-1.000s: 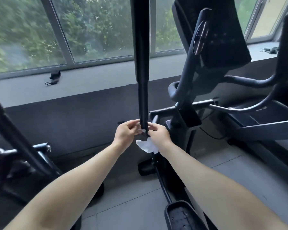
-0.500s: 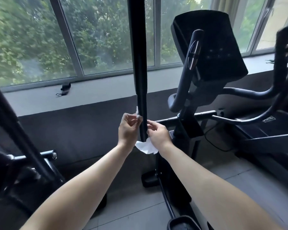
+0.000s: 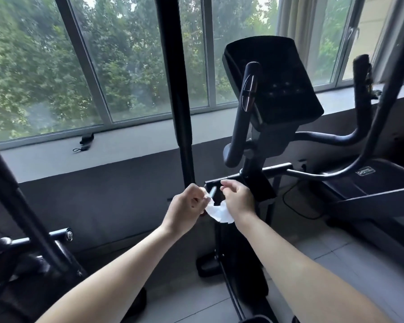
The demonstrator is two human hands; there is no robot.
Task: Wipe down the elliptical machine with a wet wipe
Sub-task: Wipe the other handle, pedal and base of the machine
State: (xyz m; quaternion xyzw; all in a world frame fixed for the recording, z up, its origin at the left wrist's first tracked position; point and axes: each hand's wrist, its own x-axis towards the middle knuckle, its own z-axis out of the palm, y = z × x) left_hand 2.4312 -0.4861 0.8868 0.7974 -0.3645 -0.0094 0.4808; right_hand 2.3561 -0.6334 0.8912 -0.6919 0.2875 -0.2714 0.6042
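Far left: frame of a second machine (image 3: 21, 206), untouched.

Upright pole (image 3: 176, 89) of the elliptical machine (image 3: 261, 136): a second ago both hands pinched the wipe tight against its thin lower part. Now they sit a little wider apart, and the wipe (image 3: 218, 213) sags in a loose loop between them, just below that part. Whether it still passes round the pole: cannot tell.

Left hand (image 3: 187, 207): fingers curled, pinching the wipe's left end. Right hand (image 3: 239, 201): curled on the other end, forefinger lifted.

Reading: the stroke on this pole is ending, or the wipe is being re-gripped. Console (image 3: 278, 85) and handle (image 3: 247, 94) further right look not yet reached, so much of the job likely remains.

Room: small dark object (image 3: 85, 141) on a pale sill (image 3: 138, 141), dark wall band (image 3: 103, 194) beneath, wide window (image 3: 126, 54) onto trees, grey tiled floor (image 3: 348, 264).
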